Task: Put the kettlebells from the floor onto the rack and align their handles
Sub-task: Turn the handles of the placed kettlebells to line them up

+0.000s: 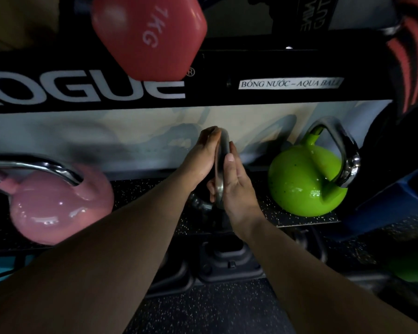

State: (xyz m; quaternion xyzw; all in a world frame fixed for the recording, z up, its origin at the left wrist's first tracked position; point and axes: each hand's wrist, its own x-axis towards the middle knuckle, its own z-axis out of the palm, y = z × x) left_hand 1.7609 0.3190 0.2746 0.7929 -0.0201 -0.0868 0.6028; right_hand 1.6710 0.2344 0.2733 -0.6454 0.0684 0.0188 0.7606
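Both hands' fingers (229,162) clasp a dark kettlebell's (200,203) smooth chrome handle (221,165).

dim, underexposed view; glare spots on the pink kettlebell (58,203) and green kettlebell (304,184); edges bowed and soft.

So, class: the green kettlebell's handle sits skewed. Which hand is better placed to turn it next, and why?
The right hand. It is nearer the green kettlebell, with open shelf between. The left hand would have to cross the dark handle both hands now clasp. One hand must first let go.
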